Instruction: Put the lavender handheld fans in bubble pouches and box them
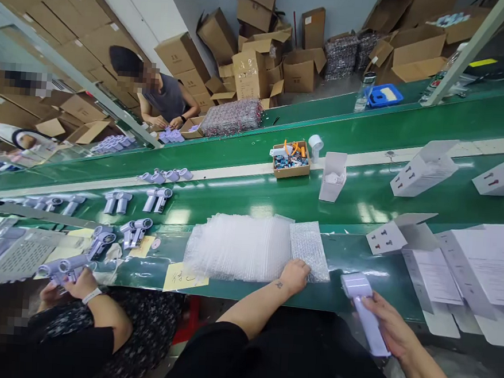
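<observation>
A fanned stack of clear bubble-wrap bags lies on the near bench in front of me. My left hand is at its right end, fingers curled and closed on the lower edge of the rightmost bubble-wrap bag. Off to the right, my right hand is wrapped around the handle of a lavender handheld fan, shaped like a small hair dryer. The fan's round head points up and left, held clear of the bench edge. Part of the left fingertips is hard to see.
Open white printed boxes stand at right, with another white box on the belt. A small carton of parts sits behind the bags. At left, a co-worker's hands hold similar fans; more fans lie along the belt.
</observation>
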Available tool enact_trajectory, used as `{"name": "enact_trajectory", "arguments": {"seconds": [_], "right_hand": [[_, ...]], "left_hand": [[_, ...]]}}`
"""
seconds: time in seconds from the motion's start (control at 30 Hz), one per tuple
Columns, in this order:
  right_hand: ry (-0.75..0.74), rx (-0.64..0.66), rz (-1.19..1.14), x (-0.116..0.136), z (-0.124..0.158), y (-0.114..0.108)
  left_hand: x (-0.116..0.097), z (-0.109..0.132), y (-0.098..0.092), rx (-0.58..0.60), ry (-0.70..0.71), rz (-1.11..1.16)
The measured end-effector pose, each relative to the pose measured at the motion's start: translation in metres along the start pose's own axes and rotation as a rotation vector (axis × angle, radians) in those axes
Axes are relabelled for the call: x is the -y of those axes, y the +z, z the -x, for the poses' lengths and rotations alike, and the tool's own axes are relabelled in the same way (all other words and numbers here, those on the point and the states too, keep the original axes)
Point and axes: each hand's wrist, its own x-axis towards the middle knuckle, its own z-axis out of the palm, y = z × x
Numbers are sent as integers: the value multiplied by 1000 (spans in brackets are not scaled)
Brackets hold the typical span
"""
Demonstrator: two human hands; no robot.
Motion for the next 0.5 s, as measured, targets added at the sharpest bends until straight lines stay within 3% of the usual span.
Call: {"name": "enact_trajectory", "arguments": {"seconds": [0.13, 0.2, 0.37, 0.5], "right_hand": [[53, 315, 67, 0, -1, 27], [40, 391, 118, 2, -5, 40], [15, 323, 149, 5, -12, 51], [-3, 310, 132, -6, -6, 54]], "left_hand": [[-19, -2, -7, -82, -78, 293], [-23, -1, -11, -91, -107, 462], [-16, 12, -25, -82, -122, 821], [-20, 28, -31, 41, -42, 1061]]}}
